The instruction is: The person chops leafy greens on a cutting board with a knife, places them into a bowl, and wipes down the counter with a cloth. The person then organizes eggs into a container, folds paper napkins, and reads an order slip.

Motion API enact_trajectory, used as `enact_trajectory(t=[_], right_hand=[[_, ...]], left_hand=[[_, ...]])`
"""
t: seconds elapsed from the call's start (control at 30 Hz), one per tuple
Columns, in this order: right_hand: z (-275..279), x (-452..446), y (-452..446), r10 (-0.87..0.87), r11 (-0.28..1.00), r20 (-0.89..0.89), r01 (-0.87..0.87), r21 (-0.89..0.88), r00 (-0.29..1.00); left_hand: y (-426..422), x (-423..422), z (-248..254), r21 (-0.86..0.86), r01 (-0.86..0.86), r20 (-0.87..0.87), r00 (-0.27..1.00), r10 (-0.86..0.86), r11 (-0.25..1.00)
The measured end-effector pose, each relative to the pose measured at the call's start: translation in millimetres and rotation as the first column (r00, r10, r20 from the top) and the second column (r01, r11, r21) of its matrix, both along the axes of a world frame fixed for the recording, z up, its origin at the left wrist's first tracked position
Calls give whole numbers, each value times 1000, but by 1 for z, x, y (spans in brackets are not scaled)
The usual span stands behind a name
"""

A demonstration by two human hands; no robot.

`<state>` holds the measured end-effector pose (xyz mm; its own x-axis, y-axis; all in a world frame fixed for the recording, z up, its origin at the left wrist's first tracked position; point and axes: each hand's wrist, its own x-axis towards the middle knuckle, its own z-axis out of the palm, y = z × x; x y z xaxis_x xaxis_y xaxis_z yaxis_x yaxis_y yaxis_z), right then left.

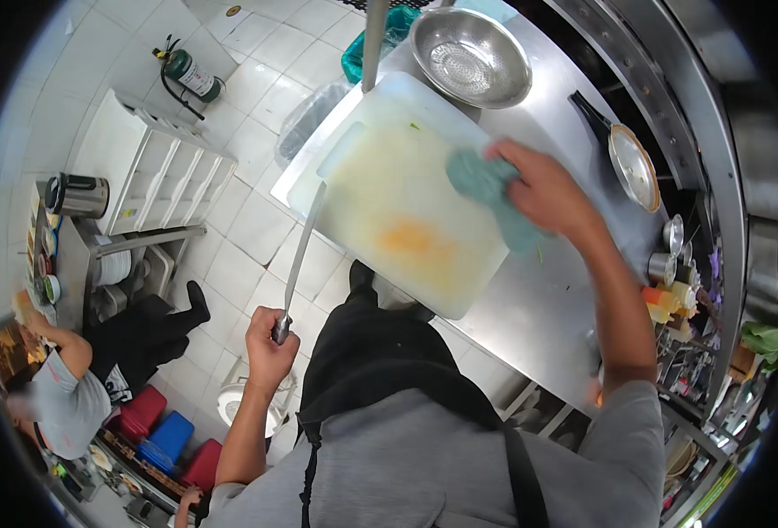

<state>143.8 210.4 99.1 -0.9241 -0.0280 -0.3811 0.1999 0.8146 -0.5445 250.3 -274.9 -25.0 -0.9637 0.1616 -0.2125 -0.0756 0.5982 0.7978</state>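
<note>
My left hand (270,348) is closed round the handle of a long knife (304,251). Its blade points up and away, with the tip near the left edge of a white cutting board (363,176). In my right hand (543,189) is a bunched green cloth (486,189), held over the board's right side; both are somewhat blurred. An orange stain marks the near part of the board, and a small green scrap lies towards its far edge.
A steel colander (470,57) stands behind the board on the steel table (530,326). A pan (633,167) with a black handle lies to the right, near small metal pots (662,267) and bottles. A co-worker (77,387) is at the far left. A fire extinguisher (191,75) hangs on the wall.
</note>
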Motion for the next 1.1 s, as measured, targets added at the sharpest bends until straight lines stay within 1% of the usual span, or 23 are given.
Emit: enact_trajectory(t=[0.03,0.07,0.13,0.2,0.27,0.3,0.37,0.43,0.5,0.57,0.67,0.73,0.77,0.83,0.9,0.97,1.07,1.1], right_hand=[[-14,-14,-15,49,998,-235,-36,60,971],[-31,-29,-31,109,990,-454,-55,130,885],[-60,-70,-65,141,978,-462,-50,205,876],[-119,-96,-94,249,899,-512,0,438,822],[-155,-95,-91,206,902,-477,24,432,855],[-163,-92,-92,188,902,-455,31,431,870],[-152,-69,-69,94,895,-364,81,438,927],[-139,-22,-32,83,906,-323,64,418,943],[-131,19,3,96,865,-191,13,502,977],[-106,50,26,23,851,18,-29,525,1000],[-65,58,40,-74,889,162,-9,458,984],[-38,41,19,-23,898,-25,32,439,999],[-33,32,4,-7,903,-121,58,425,993],[-43,-3,-21,98,907,-278,30,420,956],[-83,-48,-43,159,921,-424,20,388,891],[-145,-87,-59,192,904,-573,83,419,797],[-167,-97,-57,86,914,-519,139,380,851],[-175,-93,-46,77,924,-488,122,363,869]], left_hand=[[1,-2,0,-8,6,13,1000,-6,1000],[2,-3,-1,-15,13,23,1000,-12,1000],[3,-6,-3,-27,28,35,999,-27,999],[4,-8,-3,-35,50,47,998,-49,998],[6,-11,1,-39,79,36,996,-78,996],[5,-12,3,-40,90,33,995,-89,995],[2,-14,5,-35,111,7,994,-111,993],[0,-17,4,-28,132,4,991,-132,991],[-3,-19,-1,-27,132,19,991,-132,991],[0,-22,-3,14,117,5,993,-117,993],[-2,-27,-3,25,114,11,993,-114,993],[-3,-30,-3,20,119,14,993,-119,993],[-2,-32,-3,17,128,8,992,-128,992],[0,-38,-2,11,136,18,990,-136,991],[2,-39,-1,4,136,53,989,-136,991],[8,-42,7,-6,170,62,984,-169,985],[18,-44,18,21,207,98,973,-208,978],[20,-43,19,40,206,112,971,-209,978]])
